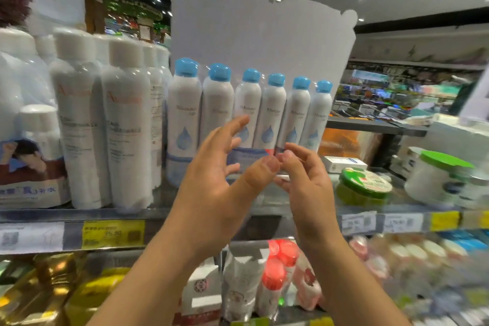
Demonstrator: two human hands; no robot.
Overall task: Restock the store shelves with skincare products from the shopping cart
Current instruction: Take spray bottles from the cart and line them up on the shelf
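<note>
Both forearms are reaching up from the bottom edge, and the left hand is hovering with fingers spread and thumb extended, gripping nothing, while the right hand is curling its fingertips toward the left thumb; whether it is pinching something small I cannot tell. The task's things, the blue-capped spray bottles, are standing upright in a row on the upper shelf, directly behind the hands, wrapped in clear film and touching one another. Judging from this, the placing step is ending or the hands are tidying the row rather than carrying stock. The shopping cart is not showing, so the next move is likely calling for a turn away to fetch more product. Left of the row, taller white-capped bottles are crowding close. To the right, a green-lidded jar and a white tub are sitting apart from the row. Price tags are lining the shelf edge, and red-capped items are filling the lower shelf.
</note>
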